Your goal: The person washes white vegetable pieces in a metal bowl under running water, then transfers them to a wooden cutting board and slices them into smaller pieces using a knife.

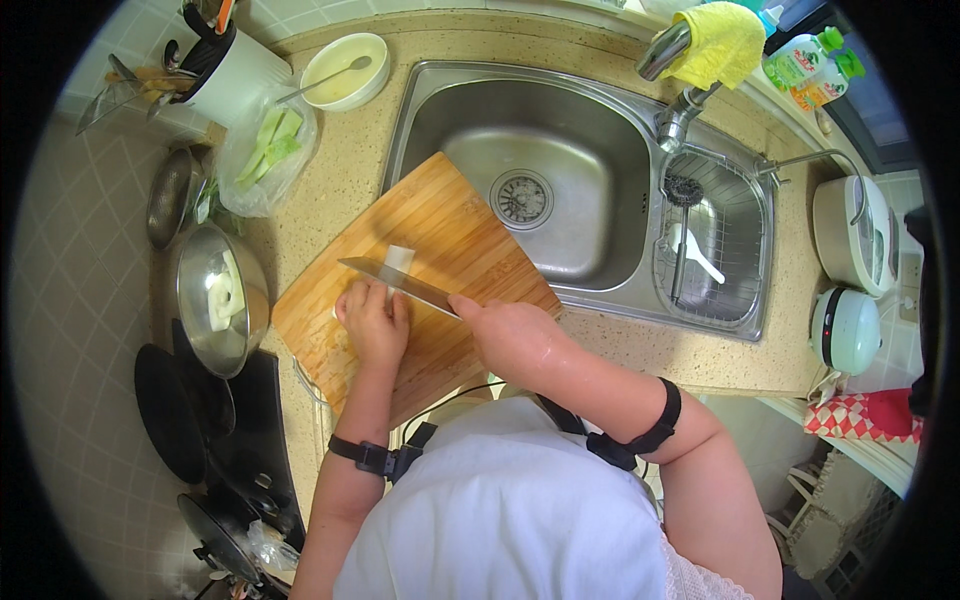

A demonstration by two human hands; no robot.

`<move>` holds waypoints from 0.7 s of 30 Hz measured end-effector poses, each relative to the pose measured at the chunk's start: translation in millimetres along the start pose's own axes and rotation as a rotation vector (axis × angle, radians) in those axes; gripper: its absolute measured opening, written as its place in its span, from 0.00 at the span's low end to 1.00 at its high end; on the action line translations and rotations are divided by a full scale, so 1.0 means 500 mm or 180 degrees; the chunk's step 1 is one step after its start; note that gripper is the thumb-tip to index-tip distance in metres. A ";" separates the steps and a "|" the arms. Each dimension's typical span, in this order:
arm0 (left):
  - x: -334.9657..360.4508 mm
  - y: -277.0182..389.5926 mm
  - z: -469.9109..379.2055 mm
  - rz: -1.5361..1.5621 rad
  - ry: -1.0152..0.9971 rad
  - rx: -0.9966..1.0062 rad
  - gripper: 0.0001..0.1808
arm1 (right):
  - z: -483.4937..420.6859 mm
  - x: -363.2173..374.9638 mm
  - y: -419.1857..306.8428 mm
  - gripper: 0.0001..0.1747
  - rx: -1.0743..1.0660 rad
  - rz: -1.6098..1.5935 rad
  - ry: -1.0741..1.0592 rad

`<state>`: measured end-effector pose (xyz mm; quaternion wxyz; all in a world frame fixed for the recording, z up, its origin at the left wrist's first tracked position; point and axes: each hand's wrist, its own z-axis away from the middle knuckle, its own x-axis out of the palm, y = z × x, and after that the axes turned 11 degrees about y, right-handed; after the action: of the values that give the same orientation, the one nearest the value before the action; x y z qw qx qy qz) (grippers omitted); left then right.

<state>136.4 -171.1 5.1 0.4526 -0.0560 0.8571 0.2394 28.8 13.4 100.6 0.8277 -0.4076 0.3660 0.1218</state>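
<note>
My right hand (517, 341) grips the handle of a kitchen knife (421, 289). The blade lies slantwise across a white block of food (400, 259), perhaps a peeled vegetable, on a wooden cutting board (465, 225). Close beside the blade, my left hand (373, 322) holds the near part of the white food against the board with bent fingers. Part of that food is hidden under the fingers and the knife. The board rests on the counter, its far corner jutting over the sink (592, 120).
Left of the board stands a steel bowl (259, 300) with white pieces inside. Beyond it are a plastic bag (251, 187) of pale-green pieces and a white bowl (380, 82) with a spoon. A black frying pan (169, 412) is at left; a faucet (675, 124) rises behind the sink.
</note>
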 end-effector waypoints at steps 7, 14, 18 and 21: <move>0.059 -0.054 0.038 -0.0093 -0.0094 -0.0325 0.08 | -0.003 0.001 0.006 0.27 -0.0118 -0.0085 0.0092; 0.050 -0.049 0.027 -0.0091 -0.0067 -0.0204 0.08 | -0.014 0.003 0.005 0.26 -0.0033 -0.0038 -0.0006; 0.020 -0.021 0.010 0.0067 0.0015 -0.0160 0.08 | -0.016 0.000 0.002 0.26 0.0017 -0.0010 -0.0065; 0.009 -0.008 -0.001 0.0147 0.0070 -0.0055 0.09 | -0.016 -0.003 -0.003 0.26 0.0000 -0.0065 -0.0036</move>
<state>134.7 -174.6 0.5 0.4371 -0.0428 0.8610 0.2565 24.5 6.7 99.1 0.8310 -0.4106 0.3571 0.1156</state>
